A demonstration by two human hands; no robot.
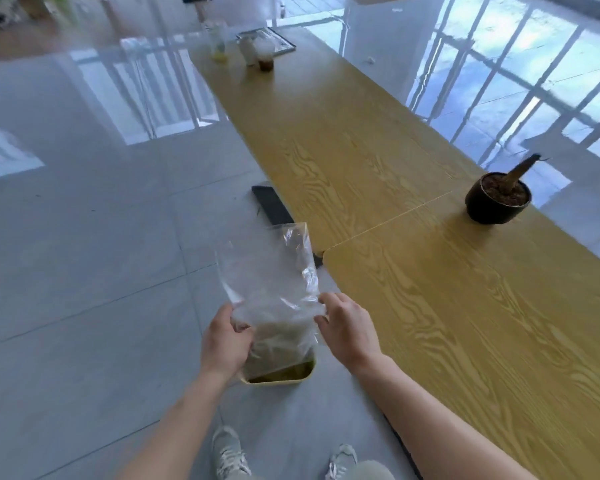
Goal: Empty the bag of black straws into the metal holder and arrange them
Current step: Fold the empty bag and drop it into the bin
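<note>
Our hands reach forward with arms extended: the left hand [226, 344] pinches the clear bag [271, 289] at its side, the right hand [347, 329] hovers half-open touching its edge. Below sits a yellow bin [278, 375]; beyond, the table [413, 237] carries a potted plant [497, 199].

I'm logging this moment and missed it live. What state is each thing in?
Plastic bag: clear, looks empty, held up over the bin.
Left hand: gripping the bag's lower left side.
Right hand: fingers at the bag's right edge, grip unclear.
Yellow bin: on the floor, open-topped, contents unclear.
Plant pot: upright on the wooden table.
</note>
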